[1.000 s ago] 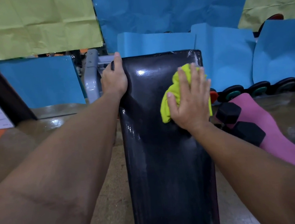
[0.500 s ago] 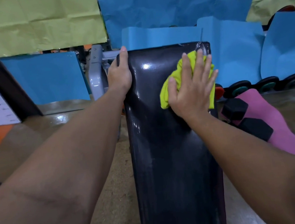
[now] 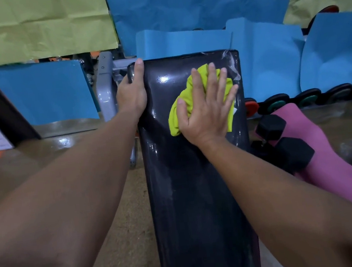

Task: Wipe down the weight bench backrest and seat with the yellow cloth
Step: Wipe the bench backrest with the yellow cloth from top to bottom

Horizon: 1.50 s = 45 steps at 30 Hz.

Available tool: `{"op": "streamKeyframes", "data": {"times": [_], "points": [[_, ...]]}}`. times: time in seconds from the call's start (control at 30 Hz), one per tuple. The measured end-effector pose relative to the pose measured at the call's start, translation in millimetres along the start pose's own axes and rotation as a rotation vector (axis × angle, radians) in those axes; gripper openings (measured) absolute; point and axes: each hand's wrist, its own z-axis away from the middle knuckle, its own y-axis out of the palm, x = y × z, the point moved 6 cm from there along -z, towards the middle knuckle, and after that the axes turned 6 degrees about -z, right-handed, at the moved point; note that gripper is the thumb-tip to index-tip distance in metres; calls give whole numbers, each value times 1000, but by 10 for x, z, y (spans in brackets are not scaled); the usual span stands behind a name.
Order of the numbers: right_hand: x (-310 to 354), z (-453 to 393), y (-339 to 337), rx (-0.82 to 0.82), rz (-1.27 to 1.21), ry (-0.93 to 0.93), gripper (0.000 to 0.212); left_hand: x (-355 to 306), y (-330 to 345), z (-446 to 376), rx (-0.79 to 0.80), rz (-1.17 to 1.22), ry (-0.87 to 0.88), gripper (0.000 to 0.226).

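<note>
The black padded backrest (image 3: 195, 197) of the weight bench runs from the bottom of the view up to its top edge at the middle. My right hand (image 3: 206, 110) lies flat with fingers spread on the bunched yellow cloth (image 3: 190, 95), pressing it onto the upper right of the pad. My left hand (image 3: 132, 92) grips the pad's upper left edge, thumb on the front face. Torn clear film (image 3: 230, 61) hangs at the pad's top right corner. The seat is out of view.
A grey metal frame post (image 3: 105, 86) stands left of the pad. Black hex dumbbells (image 3: 281, 141) lie on a pink mat (image 3: 339, 169) to the right, with a row of weight plates (image 3: 307, 97) behind. Blue and green paper sheets (image 3: 178, 8) cover the wall.
My right hand and the cloth slid up the pad toward the top right, then a little back down and left. My left hand kept its grip on the left edge.
</note>
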Motion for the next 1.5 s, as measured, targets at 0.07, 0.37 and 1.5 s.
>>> {"op": "streamKeyframes", "data": {"times": [0.07, 0.37, 1.5], "points": [[-44, -15, -4, -7, -7, -7, 71, 17, 8, 3, -3, 7, -12, 75], [-162, 167, -89, 82, 13, -274, 69, 59, 0, 4, -60, -13, -30, 76], [455, 177, 142, 58, 13, -154, 66, 56, 16, -15, -11, -9, 24, 73]]}}
